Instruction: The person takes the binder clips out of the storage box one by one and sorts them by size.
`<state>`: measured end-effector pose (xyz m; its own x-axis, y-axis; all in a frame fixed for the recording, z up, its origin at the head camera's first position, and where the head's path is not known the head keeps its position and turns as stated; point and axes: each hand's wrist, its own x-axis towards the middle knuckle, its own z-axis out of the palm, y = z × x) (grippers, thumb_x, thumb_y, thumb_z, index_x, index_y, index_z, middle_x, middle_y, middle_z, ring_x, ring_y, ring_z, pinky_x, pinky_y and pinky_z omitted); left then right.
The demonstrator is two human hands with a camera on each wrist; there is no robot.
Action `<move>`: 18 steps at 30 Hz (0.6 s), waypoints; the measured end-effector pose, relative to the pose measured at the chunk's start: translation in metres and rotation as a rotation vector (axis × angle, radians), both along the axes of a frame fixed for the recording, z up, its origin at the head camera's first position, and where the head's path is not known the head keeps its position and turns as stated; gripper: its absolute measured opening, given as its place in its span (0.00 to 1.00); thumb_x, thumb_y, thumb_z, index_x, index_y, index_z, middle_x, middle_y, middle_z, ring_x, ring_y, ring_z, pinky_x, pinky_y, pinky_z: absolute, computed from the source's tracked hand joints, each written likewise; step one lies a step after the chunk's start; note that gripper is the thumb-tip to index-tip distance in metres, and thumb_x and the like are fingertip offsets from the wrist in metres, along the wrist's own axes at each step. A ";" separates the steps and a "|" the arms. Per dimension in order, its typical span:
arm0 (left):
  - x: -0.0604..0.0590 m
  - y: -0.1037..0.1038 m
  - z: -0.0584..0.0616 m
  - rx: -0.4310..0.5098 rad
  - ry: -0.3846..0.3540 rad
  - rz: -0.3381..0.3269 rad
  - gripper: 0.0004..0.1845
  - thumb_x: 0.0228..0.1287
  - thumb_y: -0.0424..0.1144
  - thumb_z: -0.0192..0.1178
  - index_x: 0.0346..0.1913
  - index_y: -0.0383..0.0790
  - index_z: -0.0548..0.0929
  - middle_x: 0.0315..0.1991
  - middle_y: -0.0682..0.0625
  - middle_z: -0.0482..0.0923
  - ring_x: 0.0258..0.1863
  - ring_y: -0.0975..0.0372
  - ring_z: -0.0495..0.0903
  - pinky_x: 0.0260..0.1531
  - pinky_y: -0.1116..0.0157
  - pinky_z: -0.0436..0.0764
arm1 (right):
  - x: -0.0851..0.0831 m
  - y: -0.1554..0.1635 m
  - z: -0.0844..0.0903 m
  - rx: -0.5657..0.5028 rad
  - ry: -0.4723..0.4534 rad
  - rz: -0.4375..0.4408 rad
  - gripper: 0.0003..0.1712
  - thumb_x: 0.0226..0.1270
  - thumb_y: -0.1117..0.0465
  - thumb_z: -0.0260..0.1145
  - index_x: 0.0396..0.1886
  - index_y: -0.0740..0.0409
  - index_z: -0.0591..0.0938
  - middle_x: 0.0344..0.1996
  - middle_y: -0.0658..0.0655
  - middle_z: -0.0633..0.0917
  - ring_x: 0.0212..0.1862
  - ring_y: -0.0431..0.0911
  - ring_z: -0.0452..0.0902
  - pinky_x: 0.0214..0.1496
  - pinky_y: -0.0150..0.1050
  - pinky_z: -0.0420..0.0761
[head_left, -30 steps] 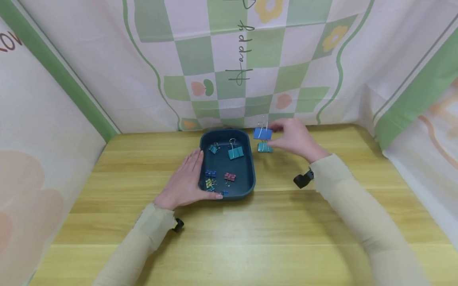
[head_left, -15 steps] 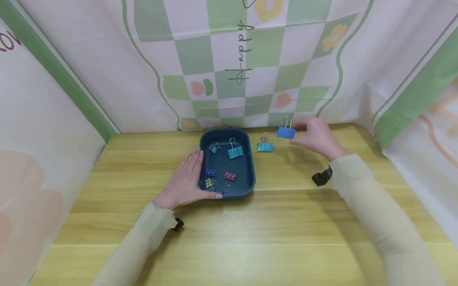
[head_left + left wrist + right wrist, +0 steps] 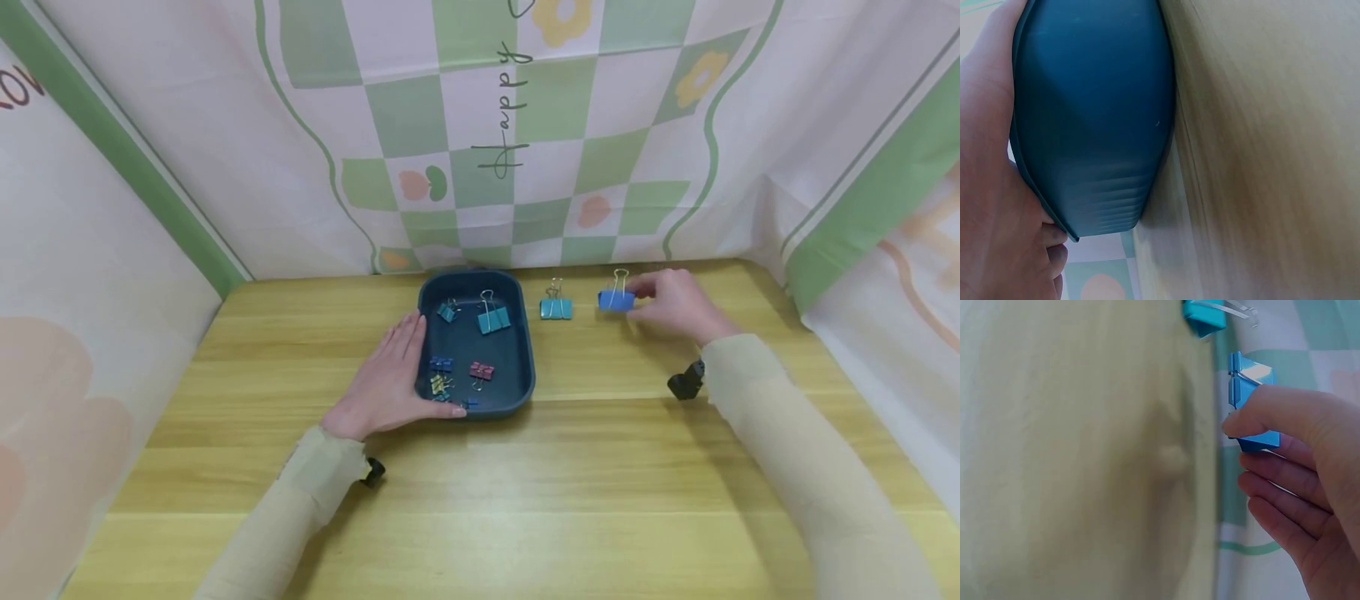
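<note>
A large blue binder clip (image 3: 616,301) is pinched between the thumb and fingers of my right hand (image 3: 671,305), close over the table near its back edge. Left of it a large teal binder clip (image 3: 556,309) stands on the table with its wire handles up. My left hand (image 3: 386,379) rests against the left side of a dark blue tray (image 3: 522,400), fingers straight along the rim and thumb across the front corner. The left wrist view shows the tray's outer wall (image 3: 1094,106). Inside the tray lies another teal binder clip (image 3: 494,321).
Smaller binder clips share the tray: a teal one (image 3: 447,312) at the back, a dark pink one (image 3: 482,371), a blue one (image 3: 442,364) and a yellow one (image 3: 438,384) nearer the front. Behind the wooden table (image 3: 480,508) hangs a checkered curtain (image 3: 480,125).
My right hand has carried the blue binder clip rightward, from above the standing teal clip to beside it, and then lowered it. The left hand and tray have stayed put.
</note>
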<state>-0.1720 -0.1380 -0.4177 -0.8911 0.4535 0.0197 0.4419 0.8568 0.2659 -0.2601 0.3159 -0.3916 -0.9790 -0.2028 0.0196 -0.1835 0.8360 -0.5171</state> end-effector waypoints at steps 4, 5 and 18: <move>0.000 0.000 0.000 0.005 -0.001 0.000 0.79 0.40 0.91 0.48 0.82 0.34 0.40 0.82 0.42 0.34 0.80 0.55 0.35 0.76 0.58 0.39 | -0.003 0.004 -0.010 0.014 0.007 0.035 0.23 0.52 0.64 0.78 0.51 0.63 0.87 0.44 0.64 0.87 0.46 0.58 0.79 0.51 0.57 0.76; 0.000 0.000 0.000 0.006 -0.001 -0.001 0.79 0.40 0.91 0.48 0.82 0.34 0.40 0.82 0.42 0.34 0.80 0.55 0.35 0.76 0.58 0.39 | -0.004 0.004 -0.012 0.018 0.017 0.043 0.23 0.52 0.64 0.78 0.50 0.64 0.87 0.43 0.64 0.87 0.45 0.58 0.79 0.51 0.57 0.76; 0.000 0.000 -0.001 0.004 -0.005 0.001 0.79 0.39 0.91 0.48 0.82 0.36 0.37 0.82 0.42 0.34 0.80 0.55 0.35 0.76 0.58 0.39 | -0.010 0.009 -0.024 0.012 0.029 0.073 0.22 0.53 0.65 0.79 0.48 0.68 0.87 0.39 0.62 0.88 0.42 0.55 0.81 0.48 0.53 0.79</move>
